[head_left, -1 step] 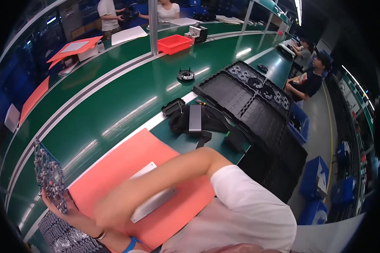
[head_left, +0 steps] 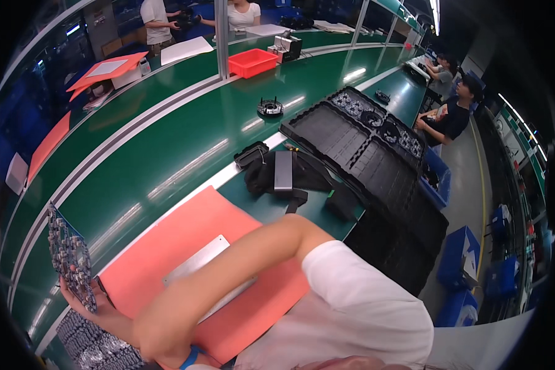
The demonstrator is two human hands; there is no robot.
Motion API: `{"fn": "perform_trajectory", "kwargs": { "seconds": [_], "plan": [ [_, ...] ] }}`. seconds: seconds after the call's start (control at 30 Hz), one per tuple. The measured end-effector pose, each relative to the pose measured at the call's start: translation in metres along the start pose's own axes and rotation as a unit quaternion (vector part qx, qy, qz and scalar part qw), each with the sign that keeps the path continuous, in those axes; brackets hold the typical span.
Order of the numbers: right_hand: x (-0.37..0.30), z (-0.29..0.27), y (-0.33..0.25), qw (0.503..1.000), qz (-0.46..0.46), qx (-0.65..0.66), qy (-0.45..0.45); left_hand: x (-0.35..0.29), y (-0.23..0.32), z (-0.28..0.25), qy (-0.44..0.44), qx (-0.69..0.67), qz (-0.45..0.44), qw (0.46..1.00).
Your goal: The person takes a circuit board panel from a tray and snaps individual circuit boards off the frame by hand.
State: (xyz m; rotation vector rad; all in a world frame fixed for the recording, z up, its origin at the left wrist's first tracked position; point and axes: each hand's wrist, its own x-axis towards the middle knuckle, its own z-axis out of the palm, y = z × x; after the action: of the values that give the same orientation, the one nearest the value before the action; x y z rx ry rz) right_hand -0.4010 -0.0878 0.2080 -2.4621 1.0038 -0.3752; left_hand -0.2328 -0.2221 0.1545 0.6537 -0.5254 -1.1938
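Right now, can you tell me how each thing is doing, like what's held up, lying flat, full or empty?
Studded board: tilted on edge, held by a hand at its lower edge.
Metal plate: flat on the pink mat, partly under the arm.
Black trays: flat; far ones hold parts, near ones look empty.
Red bin: open, looks empty.
Black bag: slumped on the bench.

Metal plate [head_left: 197, 264] lies on mat [head_left: 166, 246]; trays [head_left: 364, 148] apparently behind, right.
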Motion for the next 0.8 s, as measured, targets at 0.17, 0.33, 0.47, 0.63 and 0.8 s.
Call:
{"fn": "perform_trajectory", "kwargs": {
  "seconds": [0.17, 0.33, 0.47, 0.63, 0.8],
  "plan": [
    [0.030, 0.023, -0.087, 0.889, -0.362, 0.271, 0.066, -0.011, 0.009, 0.010, 0.035, -0.006, 0.021, 0.999],
    [0.071, 0.088, -0.126, 0.774, -0.609, 0.114, 0.135, -0.004, -0.011, 0.022, -0.036, -0.042, -0.026, 0.998],
    [0.062, 0.088, -0.114, 0.794, -0.592, -0.019, 0.137, 0.001, -0.009, 0.007, -0.188, -0.065, -0.059, 0.978],
    [0.016, 0.018, -0.064, 0.860, -0.477, -0.071, 0.168, -0.042, 0.013, 0.046, -0.060, -0.016, -0.062, 0.996],
    [-0.047, -0.056, 0.010, 0.892, -0.278, -0.090, 0.345, -0.047, -0.002, 0.059, -0.185, -0.021, -0.093, 0.978]
  ]
}}
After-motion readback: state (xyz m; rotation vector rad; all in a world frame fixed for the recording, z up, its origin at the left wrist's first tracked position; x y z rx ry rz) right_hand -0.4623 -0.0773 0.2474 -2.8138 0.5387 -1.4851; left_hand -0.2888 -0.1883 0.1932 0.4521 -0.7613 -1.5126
